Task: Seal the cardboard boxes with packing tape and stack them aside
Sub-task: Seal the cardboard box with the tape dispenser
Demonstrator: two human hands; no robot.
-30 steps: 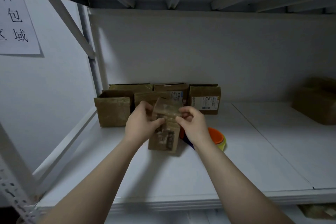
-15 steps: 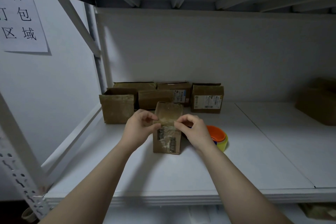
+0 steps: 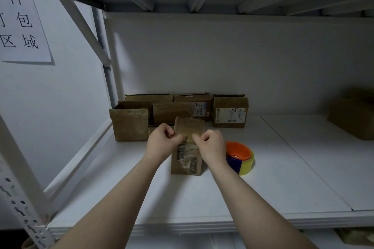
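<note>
1. White metal shelving fills the head view: a pale shelf board [image 3: 263,188] with a plain back panel, and a paper sign [image 3: 20,24] with handwritten characters on the wall at left. A cluster of brown boxes [image 3: 129,125] sits at the back left, and another carton [image 3: 352,119] sits far right.
2. The small box [image 3: 187,159] stands upright on the shelf near its middle, in front of the cluster. A tape roll [image 3: 240,157] lies just beside it on the right, partly behind the wrist.
3. Both hands meet at the box's top front edge. The left hand [image 3: 162,143] and right hand [image 3: 212,145] have their fingers curled in and their thumbs and forefingers closed narrowly on that edge. I cannot tell whether tape or bare cardboard is between the fingertips.
4. The step in hand looks like fixing the tape over the top edge. To do it well, I would hold the box square on the shelf and run the thumbs outward from the centre, so the strip lies flat without bubbles. I would then press the end firmly down the front face, keeping the flaps level so the seam does not gape.
5. The box is worn brown cardboard, taller than it is wide. Its closed top shines with glossy tape, and the front carries a torn, wrinkled label under clear film. It looks light and easily tipped.
</note>
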